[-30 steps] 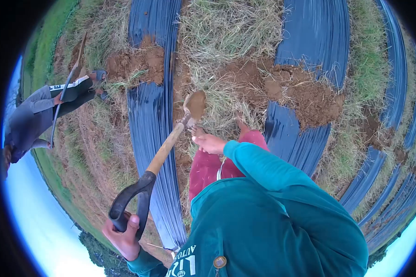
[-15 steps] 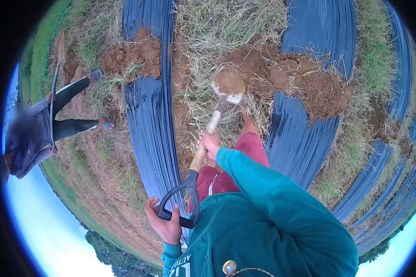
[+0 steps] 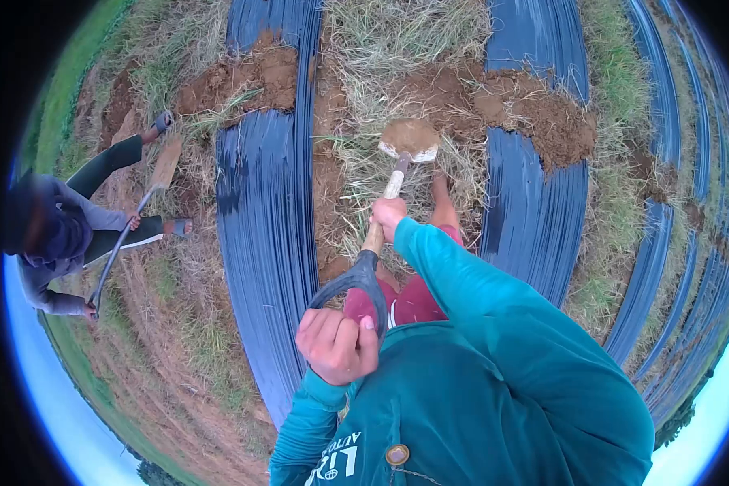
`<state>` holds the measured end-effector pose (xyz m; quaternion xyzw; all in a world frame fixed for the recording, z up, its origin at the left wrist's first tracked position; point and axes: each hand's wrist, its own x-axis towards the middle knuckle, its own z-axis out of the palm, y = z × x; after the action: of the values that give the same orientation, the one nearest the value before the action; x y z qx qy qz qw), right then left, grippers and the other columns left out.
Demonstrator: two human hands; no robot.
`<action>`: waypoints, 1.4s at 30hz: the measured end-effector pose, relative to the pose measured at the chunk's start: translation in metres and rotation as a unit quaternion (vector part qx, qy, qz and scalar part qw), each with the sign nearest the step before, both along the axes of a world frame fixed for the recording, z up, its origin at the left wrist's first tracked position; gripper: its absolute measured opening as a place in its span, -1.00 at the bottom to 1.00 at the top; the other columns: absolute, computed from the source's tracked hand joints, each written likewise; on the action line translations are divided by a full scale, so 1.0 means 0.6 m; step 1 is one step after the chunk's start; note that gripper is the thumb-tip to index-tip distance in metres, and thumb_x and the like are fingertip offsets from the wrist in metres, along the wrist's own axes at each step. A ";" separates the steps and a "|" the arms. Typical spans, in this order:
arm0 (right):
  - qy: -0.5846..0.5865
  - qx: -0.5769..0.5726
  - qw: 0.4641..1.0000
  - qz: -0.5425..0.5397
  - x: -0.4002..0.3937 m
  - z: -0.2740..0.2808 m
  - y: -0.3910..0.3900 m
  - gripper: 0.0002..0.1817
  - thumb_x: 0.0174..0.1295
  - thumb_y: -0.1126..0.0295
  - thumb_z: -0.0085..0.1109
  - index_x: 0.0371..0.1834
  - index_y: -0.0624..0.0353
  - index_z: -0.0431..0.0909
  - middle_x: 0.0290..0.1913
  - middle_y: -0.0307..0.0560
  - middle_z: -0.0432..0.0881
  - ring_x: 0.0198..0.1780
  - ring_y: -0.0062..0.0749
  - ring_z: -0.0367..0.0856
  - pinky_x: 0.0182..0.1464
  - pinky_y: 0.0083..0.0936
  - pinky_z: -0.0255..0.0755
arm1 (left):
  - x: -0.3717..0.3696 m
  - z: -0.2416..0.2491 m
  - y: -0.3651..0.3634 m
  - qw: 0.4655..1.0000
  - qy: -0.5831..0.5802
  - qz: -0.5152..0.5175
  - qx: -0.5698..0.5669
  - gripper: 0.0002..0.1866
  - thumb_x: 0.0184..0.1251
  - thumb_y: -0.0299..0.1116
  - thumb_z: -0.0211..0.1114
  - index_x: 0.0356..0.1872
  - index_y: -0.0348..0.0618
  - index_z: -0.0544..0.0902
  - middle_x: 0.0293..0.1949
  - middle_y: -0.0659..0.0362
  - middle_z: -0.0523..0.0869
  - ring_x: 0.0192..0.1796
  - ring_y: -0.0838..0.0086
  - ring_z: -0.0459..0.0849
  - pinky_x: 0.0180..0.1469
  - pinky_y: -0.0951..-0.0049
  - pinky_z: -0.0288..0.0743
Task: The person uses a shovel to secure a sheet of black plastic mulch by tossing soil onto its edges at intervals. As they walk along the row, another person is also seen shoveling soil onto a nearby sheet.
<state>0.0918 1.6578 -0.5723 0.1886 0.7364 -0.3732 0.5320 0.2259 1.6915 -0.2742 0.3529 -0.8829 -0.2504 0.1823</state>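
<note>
A shovel [image 3: 394, 185] with a wooden shaft and a black D-shaped handle slants in front of my body. My left hand [image 3: 337, 347] is closed round the grip of that handle, fingers wrapped and thumb at the inner side. Farther up, my right hand [image 3: 389, 214] grips the wooden shaft. The soil-brown blade [image 3: 411, 138], pale along its near edge, is over the dry grass, just beside a strip of dug soil [image 3: 454, 101].
Dark plastic sheeting [image 3: 263, 211] runs in long rows on both sides, with heaped soil [image 3: 555, 134] across the right one. Dry grass [image 3: 405, 32] covers the strip between. At the left, another person [image 3: 65, 235] holds a shovel [image 3: 166, 162].
My left hand, fingers apart at the handle before, has closed round the grip. The shovel has shifted slightly up and right in view. The other person's shovel has swung toward the ground.
</note>
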 end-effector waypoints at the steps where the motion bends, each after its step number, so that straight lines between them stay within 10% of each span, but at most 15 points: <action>1: 0.010 0.023 1.000 0.013 0.023 -0.019 0.013 -0.75 0.22 0.49 0.07 -0.13 0.49 0.52 -0.44 0.10 0.56 -0.52 -0.23 0.60 -0.54 -0.19 0.46 | 0.018 0.003 0.012 0.999 0.032 0.028 -0.007 -0.75 0.03 -0.51 0.27 -0.71 -0.20 0.38 -0.67 0.09 0.39 -0.61 0.20 0.37 -0.48 0.22 0.16; 3: 0.053 0.066 0.996 0.033 0.065 -0.136 0.043 -0.72 0.24 0.51 0.01 -0.06 0.52 0.51 -0.43 0.12 0.57 -0.52 -0.20 0.62 -0.58 -0.21 0.45 | 0.031 0.007 0.020 0.995 0.054 0.077 -0.020 -0.77 0.04 -0.54 0.21 -0.70 -0.22 0.35 -0.68 0.07 0.35 -0.62 0.20 0.34 -0.49 0.21 0.15; 18: -0.009 0.118 0.991 0.067 0.005 -0.115 -0.041 -0.63 0.22 0.54 0.11 0.04 0.59 0.44 -0.26 0.14 0.63 -0.48 -0.15 0.67 -0.60 -0.24 0.53 | 0.006 -0.025 -0.047 0.994 0.047 0.096 0.006 -0.75 0.24 -0.50 0.10 -0.65 -0.21 0.36 -0.65 0.13 0.43 -0.60 0.32 0.36 -0.46 0.29 0.15; 23: -0.007 0.212 0.925 0.314 -0.021 -0.068 -0.110 -0.60 0.22 0.46 0.15 0.06 0.54 0.47 -0.12 0.24 0.70 -0.33 -0.22 0.78 -0.37 -0.28 0.65 | -0.014 -0.024 -0.095 0.976 0.036 0.210 0.053 -0.76 0.21 -0.44 0.13 -0.66 -0.18 0.42 -0.70 0.18 0.49 -0.63 0.36 0.42 -0.46 0.32 0.19; 27: 0.023 0.220 0.948 0.228 -0.005 -0.120 -0.088 -0.44 0.17 0.39 0.22 0.16 0.52 0.31 -0.10 0.20 0.70 -0.14 -0.13 0.77 -0.23 -0.24 0.67 | -0.018 -0.052 -0.105 0.981 0.104 0.161 -0.005 -0.74 0.12 -0.37 0.15 -0.72 -0.16 0.41 -0.75 0.22 0.47 -0.69 0.41 0.39 -0.53 0.36 0.15; 33: 0.093 0.256 0.880 0.388 -0.049 -0.219 -0.095 -0.42 0.14 0.39 0.22 0.20 0.45 0.30 -0.07 0.24 0.70 -0.17 -0.12 0.77 -0.24 -0.23 0.66 | -0.048 -0.158 -0.100 0.986 0.054 0.150 0.046 -0.78 0.07 -0.40 0.14 -0.72 -0.14 0.39 -0.74 0.20 0.47 -0.67 0.37 0.41 -0.47 0.35 0.20; 36: 0.064 0.242 0.922 0.294 -0.037 -0.253 -0.092 -0.42 0.08 0.33 0.30 0.10 0.44 0.33 0.01 0.25 0.64 0.02 -0.08 0.71 0.09 -0.35 0.58 | 0.020 -0.204 -0.071 0.985 0.076 0.146 0.053 -0.80 0.06 -0.43 0.15 -0.69 -0.15 0.40 -0.69 0.18 0.52 -0.62 0.35 0.45 -0.43 0.33 0.23; 38: -0.029 0.175 0.963 0.202 -0.037 -0.181 -0.090 -0.52 0.12 0.36 0.23 0.04 0.44 0.41 -0.06 0.26 0.67 -0.14 -0.10 0.76 -0.12 -0.28 0.66 | 0.060 -0.211 -0.047 0.985 0.056 0.144 0.074 -0.79 0.04 -0.41 0.19 -0.70 -0.11 0.40 -0.63 0.20 0.57 -0.58 0.35 0.52 -0.39 0.32 0.28; 42: 0.078 0.095 0.981 0.151 0.075 -0.325 0.067 -0.63 0.18 0.42 0.19 -0.01 0.44 0.45 -0.27 0.13 0.64 -0.43 -0.17 0.70 -0.44 -0.22 0.61 | 0.189 -0.292 0.088 0.996 0.021 0.054 0.062 -0.82 0.08 -0.44 0.18 -0.66 -0.14 0.43 -0.64 0.18 0.53 -0.58 0.31 0.46 -0.40 0.29 0.24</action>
<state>0.1367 1.6982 -0.7675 0.0949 0.8277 -0.2302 0.5029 0.3394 1.7443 -0.4496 0.4048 -0.8416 -0.3015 0.1921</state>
